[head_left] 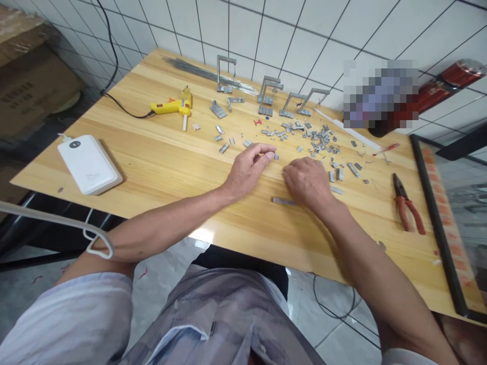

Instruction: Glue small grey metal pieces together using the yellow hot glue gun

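Observation:
Over the middle of the table, my left hand (246, 171) has thumb and forefinger closed in a pinch. At its fingertips shows a small grey metal piece (276, 157). Knuckles up, my right hand (307, 181) is curled just to the right, its fingers folded under, so anything in them is hidden. Partly beneath that hand lies a thin grey strip (282, 201). Many loose grey metal pieces (321, 139) are scattered beyond and beside it. Several grey frame-shaped models (269, 94), made of such pieces, stand on bases farther back.
A yellow glue gun (173, 106) and a white power bank (89, 165) lie on the left. Thin metal wires (213, 76) run along the back. Red-handled pliers (407, 205) rest at right, near a black-framed panel (437, 218). A red cylinder (449, 81) stands behind.

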